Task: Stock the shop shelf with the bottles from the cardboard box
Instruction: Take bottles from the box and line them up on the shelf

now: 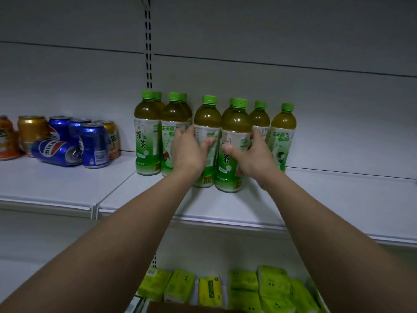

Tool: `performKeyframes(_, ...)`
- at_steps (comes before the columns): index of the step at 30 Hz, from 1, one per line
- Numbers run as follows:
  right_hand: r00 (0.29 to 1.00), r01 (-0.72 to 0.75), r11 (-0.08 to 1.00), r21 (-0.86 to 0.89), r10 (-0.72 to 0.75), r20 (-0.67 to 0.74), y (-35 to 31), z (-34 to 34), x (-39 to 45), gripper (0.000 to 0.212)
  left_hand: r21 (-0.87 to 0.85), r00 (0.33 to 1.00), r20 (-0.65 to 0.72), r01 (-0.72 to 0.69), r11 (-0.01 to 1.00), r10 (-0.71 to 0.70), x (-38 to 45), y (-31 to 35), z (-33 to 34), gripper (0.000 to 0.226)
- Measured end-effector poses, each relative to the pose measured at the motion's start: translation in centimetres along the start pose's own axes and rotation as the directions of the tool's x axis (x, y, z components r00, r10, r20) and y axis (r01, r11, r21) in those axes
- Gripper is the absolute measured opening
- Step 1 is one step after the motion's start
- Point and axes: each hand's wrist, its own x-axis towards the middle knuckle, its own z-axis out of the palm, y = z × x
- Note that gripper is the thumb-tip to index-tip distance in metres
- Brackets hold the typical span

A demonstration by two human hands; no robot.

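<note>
In the head view, both arms reach forward and up to the white shop shelf (225, 206). I take the slotted upright (147, 48) in the back panel as the landmark. Just right of its foot stands the cluster of green tea bottles (283, 132), all upright, green caps on top, long axes vertical.

The left hand (188, 152) is wrapped around the left front bottle (207, 123), fingers curled behind its left side and thumb across the label. The right hand (255, 154) grips the right front bottle (235, 132) in mirror fashion, thumb on the label and fingers round the right side. Each hand is closed on its own bottle. The two bottles touch each other and their bases appear to rest on the shelf, nearer the front edge than the other bottles.

The relation that matters is that the held pair sits directly ahead of the hands and in front of the back rows. Any further push probably runs straight away from the person toward the back panel, with the bottles kept vertical. Both hands are about equally near.

Well left of the upright are drink cans (93, 145), one blue can (56, 152) lying on its side. Below the upright, on the lower shelf, lie green tissue packs (243, 281). A brown edge, perhaps the cardboard box (191, 309), shows at the bottom of the frame; I cannot tell for sure.
</note>
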Motion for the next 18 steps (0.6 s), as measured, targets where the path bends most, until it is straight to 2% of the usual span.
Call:
performKeyframes(3,0.997,0.037,0.999,-0.018,-0.038,-0.072,1.1,1.1,0.8,0.06,0.043,1.0,-0.025,-0.013,0.999,0.014,0.5,0.0,0.5,0.047)
performKeyframes(7,0.989,0.059,0.996,-0.074,-0.068,-0.129,1.5,2.2,2.1,0.062,0.079,0.998,-0.059,-0.027,0.997,0.032,1.3,-0.2,1.0,0.05)
performKeyframes(18,0.989,0.045,0.994,-0.097,-0.058,-0.133,2.3,3.3,3.5,0.072,0.157,0.983,-0.146,-0.084,0.984,0.107,1.6,-1.0,1.8,0.045)
